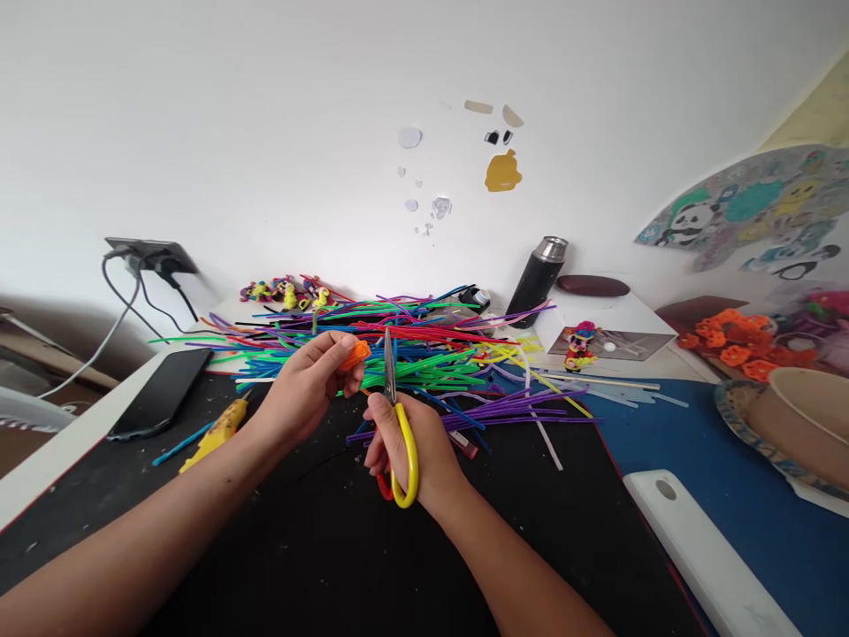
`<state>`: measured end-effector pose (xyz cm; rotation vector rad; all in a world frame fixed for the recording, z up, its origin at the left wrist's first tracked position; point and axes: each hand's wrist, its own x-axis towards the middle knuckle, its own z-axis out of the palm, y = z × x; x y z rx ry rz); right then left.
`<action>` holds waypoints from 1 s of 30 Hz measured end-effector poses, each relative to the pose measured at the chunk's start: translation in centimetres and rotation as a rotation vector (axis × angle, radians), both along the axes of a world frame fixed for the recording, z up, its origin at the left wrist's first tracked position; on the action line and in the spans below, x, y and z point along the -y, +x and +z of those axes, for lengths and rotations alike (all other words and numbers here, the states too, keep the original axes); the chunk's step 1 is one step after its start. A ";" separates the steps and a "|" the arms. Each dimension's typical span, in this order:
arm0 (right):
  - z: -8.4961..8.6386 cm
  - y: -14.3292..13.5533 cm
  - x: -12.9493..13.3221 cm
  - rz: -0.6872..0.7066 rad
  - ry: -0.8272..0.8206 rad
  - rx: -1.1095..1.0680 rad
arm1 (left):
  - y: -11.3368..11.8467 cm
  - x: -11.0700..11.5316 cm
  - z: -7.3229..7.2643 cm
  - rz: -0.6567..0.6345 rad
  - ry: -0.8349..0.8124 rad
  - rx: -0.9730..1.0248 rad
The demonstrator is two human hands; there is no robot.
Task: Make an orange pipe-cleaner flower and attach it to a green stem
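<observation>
Between the thumb and fingers of my left hand [318, 376] is a small orange piece [355, 356], which looks like shaped pipe cleaner. My right hand [417, 442] grips a pair of scissors [406, 464] with yellow and red handles. Their blades point up and away from me, just right of the orange piece and apart from it; they look closed or nearly so. Behind both hands spreads a pile of coloured pipe cleaners [424, 372], in green, blue, red, purple and yellow. Part of the red handle is hidden by my right fingers.
On the left lie a phone [159, 394] and a yellow glue gun [216, 433]. A black thermos [536, 281] leans by the wall, near a white box [610, 310] with a small figure [581, 347]. To the right are a long white object [703, 548] and a bowl [815, 416].
</observation>
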<state>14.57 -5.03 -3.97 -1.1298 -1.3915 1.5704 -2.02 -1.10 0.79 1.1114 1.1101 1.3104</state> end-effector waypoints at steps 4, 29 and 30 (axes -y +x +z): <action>-0.6 -0.2 -0.1 0.038 -0.011 -0.041 | -0.1 -0.1 -0.2 0.004 0.003 0.014; 1.1 0.2 0.6 0.023 0.262 0.392 | -0.2 0.2 0.0 -0.025 0.037 -0.176; 1.1 0.2 0.6 0.024 0.266 0.406 | -0.3 0.2 0.0 -0.026 0.041 -0.184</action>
